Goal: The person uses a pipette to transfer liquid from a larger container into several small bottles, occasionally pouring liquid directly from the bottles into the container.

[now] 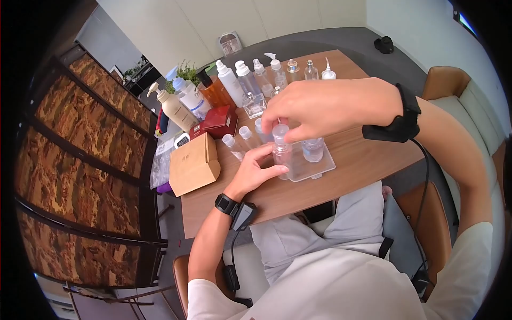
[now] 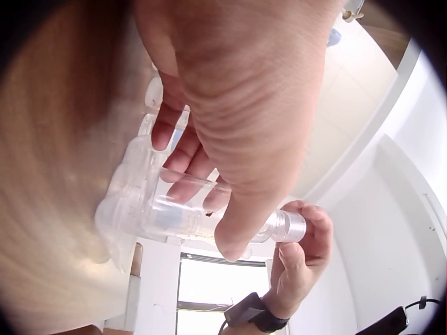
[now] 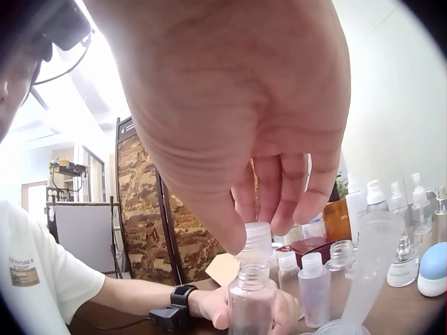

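Observation:
My left hand holds a small clear bottle upright at the near edge of a clear tray, fingers curled round its body. Over the bottle's neck, my right hand pinches a translucent cap between thumb and fingers. The right wrist view shows the cap just above the bottle's threaded neck; whether they touch I cannot tell. In the left wrist view the bottle lies between the left thumb and fingers, and the right hand is at the cap.
Several small capped bottles stand left of the tray, and another clear bottle is on it. Pump and spray bottles line the far side, with a dark red box and an open cardboard box at the left.

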Demonstrator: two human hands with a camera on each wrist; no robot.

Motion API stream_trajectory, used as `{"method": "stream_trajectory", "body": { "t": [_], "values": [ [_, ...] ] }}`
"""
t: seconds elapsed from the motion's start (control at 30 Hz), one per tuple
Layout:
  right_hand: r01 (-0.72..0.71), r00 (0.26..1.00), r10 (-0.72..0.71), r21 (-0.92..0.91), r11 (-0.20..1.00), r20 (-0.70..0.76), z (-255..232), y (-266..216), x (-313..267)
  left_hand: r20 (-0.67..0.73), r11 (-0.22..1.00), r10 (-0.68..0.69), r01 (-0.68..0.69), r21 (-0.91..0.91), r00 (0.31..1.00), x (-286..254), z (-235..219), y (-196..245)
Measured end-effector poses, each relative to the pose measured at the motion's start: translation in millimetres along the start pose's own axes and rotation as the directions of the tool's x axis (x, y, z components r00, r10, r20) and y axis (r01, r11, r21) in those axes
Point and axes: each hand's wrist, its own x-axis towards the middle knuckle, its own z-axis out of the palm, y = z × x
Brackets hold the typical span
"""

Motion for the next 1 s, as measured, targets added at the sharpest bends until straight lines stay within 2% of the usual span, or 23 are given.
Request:
{"method": "stream_trajectory", "body": {
  "t": [0.1,0.17,0.3,0.37,0.4,0.47,0.5,0.6,0.67,0.7,0.73,0.77,0.87,0.9,0.93,0.97,1.0],
  "values": [
    [0.016,0.996,-0.013,-0.034,0.999,0.083,7,1,9,0.003,0.999,0.023,-0.023,0.037,1.0,0,-3,3],
    [-0.057,0.987,0.057,-0.002,0.998,0.151,6,0,12,-0.003,0.999,0.028,-0.028,0.041,1.0,-1,-3,6],
    [-0.016,0.991,0.021,-0.043,0.999,0.134,0,-7,20,0.0,0.994,0.081,-0.081,0.076,0.997,-1,-1,10],
    [-0.224,0.936,0.266,-0.194,0.955,0.23,-5,-18,24,-0.006,0.986,0.132,-0.13,0.102,0.991,0,0,7],
    [-0.224,0.936,0.266,-0.195,0.955,0.23,-4,-21,28,0.003,0.976,0.18,-0.179,0.128,0.984,1,0,6],
    [-0.188,0.91,0.323,-0.433,0.882,0.262,-3,-25,33,0.011,0.986,0.132,-0.133,0.105,0.991,0,0,0],
    [-0.189,0.909,0.325,-0.436,0.88,0.262,0,-24,33,0.019,0.993,0.083,-0.085,0.082,0.996,-1,0,-1],
    [-0.153,0.917,0.311,-0.5,0.852,0.25,-1,-22,36,-0.007,0.985,0.133,-0.131,0.112,0.991,0,2,3],
    [-0.342,0.825,0.47,-0.385,0.857,0.313,-11,-35,39,-0.03,0.978,0.187,-0.184,0.094,0.982,3,2,1],
    [-0.32,0.821,0.464,-0.404,0.857,0.333,-12,-31,37,-0.008,0.982,0.164,-0.163,0.095,0.986,3,1,3],
    [-0.202,0.921,0.281,-0.286,0.937,0.27,-13,-23,30,0.008,0.985,0.141,-0.141,0.095,0.99,1,0,3],
    [-0.059,0.978,0.091,-0.169,0.984,0.186,-15,-20,28,0.038,0.98,0.14,-0.144,0.141,0.989,2,-3,0],
    [-0.064,0.925,0.12,-0.163,0.985,0.361,-17,-16,32,-0.03,0.973,0.214,-0.21,0.091,0.976,0,3,7],
    [-0.055,0.948,0.099,-0.148,0.987,0.303,-13,-15,31,-0.078,0.97,0.239,-0.233,0.073,0.968,0,3,8],
    [-0.02,0.93,0.08,-0.169,0.985,0.358,-15,-21,36,-0.026,0.972,0.216,-0.212,0.104,0.976,-1,-1,8],
    [-0.131,0.867,0.253,-0.294,0.947,0.429,-18,-30,43,0.016,0.972,0.192,-0.193,0.133,0.981,-2,-2,7],
    [-0.217,0.777,0.421,-0.43,0.876,0.467,-18,-37,49,-0.05,0.971,0.221,-0.215,0.103,0.974,-1,-1,5]
  ]
}}
